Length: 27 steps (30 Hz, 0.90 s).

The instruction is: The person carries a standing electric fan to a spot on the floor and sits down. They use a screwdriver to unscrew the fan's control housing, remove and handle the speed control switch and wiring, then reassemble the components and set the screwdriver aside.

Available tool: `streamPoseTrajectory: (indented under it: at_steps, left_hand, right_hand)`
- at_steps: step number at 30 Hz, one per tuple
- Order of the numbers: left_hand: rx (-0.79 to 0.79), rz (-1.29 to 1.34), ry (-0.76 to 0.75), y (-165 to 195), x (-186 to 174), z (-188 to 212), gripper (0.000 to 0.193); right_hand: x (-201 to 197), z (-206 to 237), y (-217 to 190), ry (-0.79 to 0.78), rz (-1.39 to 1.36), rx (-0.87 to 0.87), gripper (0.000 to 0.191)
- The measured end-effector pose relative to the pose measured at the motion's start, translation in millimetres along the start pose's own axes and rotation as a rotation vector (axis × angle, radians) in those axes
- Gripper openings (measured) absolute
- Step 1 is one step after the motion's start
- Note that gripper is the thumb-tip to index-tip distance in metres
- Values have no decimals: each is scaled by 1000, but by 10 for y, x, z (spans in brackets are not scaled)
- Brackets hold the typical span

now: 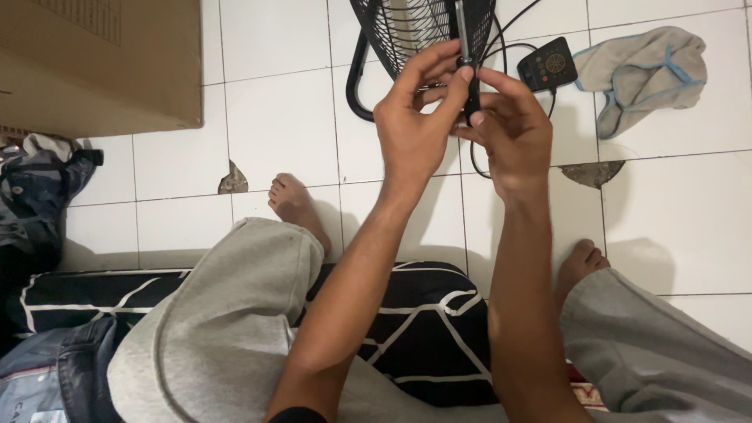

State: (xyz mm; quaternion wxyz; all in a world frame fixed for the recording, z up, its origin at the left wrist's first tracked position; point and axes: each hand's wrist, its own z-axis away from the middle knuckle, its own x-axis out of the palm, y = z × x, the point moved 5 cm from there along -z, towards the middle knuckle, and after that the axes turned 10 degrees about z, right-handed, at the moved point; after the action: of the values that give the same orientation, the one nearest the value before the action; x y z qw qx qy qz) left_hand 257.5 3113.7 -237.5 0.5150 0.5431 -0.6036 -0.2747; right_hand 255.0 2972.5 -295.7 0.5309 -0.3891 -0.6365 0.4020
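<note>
Two hands meet over the white tile floor [282, 125], and both are ours, raised in front of a black fan grille [407, 31] that stands at the top of the view. We hold a slim black tool [468, 70] upright between them. Our left hand [415, 129] has its fingers curled about the shaft, with the forefinger and thumb pinched on it near its upper part. Our right hand [509, 133] closes on the lower part of the same tool, fingertips pressed to it from the right. So both grips are clamped on the tool, and the tool sits just in front of the grille's right edge; whether its metal tip touches the wires we cannot tell.

Just right of the hands, a small black control box [548, 64] with a round dial lies on the floor, and a black cable [509, 31] loops from it toward the fan. Beyond the box lies a crumpled grey cloth [642, 70] with blue trim. One cardboard box [102, 63] fills the upper left corner, and a heap of dark clothes [39, 188] lies below it.

We sit with knees apart in grey trousers [227, 329], bare feet flat on the tiles, the left foot [294, 204] nearer the middle and the right foot [580, 262] near the right knee. A black cushion [415, 329] with white lines lies under us.
</note>
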Motion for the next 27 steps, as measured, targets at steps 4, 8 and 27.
streamPoseTrajectory:
  at_steps: [4,8,27]
  left_hand:
    - [0,-54,18,-13,15,15,34]
    - [80,-159,21,46,-7,10,34]
    - [8,-54,46,8,-19,17,30]
  right_hand:
    - [20,16,-38,11,124,-89,45]
    - [86,17,-21,-4,136,-146,46]
    - [-36,7,52,23,-10,-39,47]
